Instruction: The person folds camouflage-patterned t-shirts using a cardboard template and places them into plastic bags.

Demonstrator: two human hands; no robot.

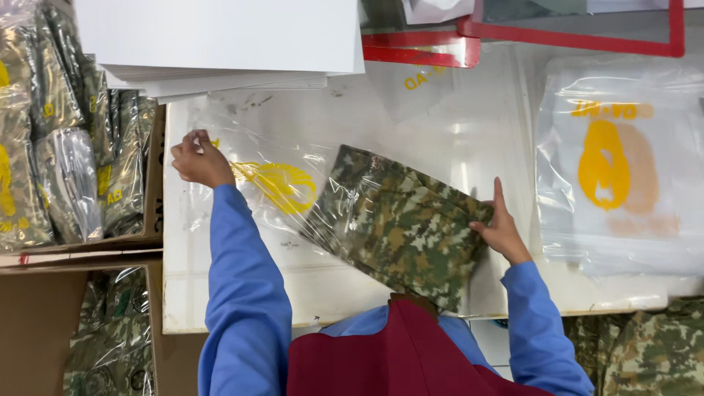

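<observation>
A folded camouflage garment (400, 224) lies slanted on the white table (477, 132), its left end inside a clear plastic bag (249, 147) with a yellow print. My left hand (198, 158) pinches the bag's far left end, fingers closed on the plastic. My right hand (500, 227) presses flat against the garment's right edge, fingers extended and touching the cloth. Both arms wear blue sleeves, over a dark red apron.
A stack of clear yellow-printed bags (620, 165) lies at the right. White sheets (220, 44) are piled at the top. A cardboard box (70, 147) at left holds several bagged camouflage garments; more sit below left (110, 337) and bottom right (645, 348). Red frames (572, 37) lie at the back.
</observation>
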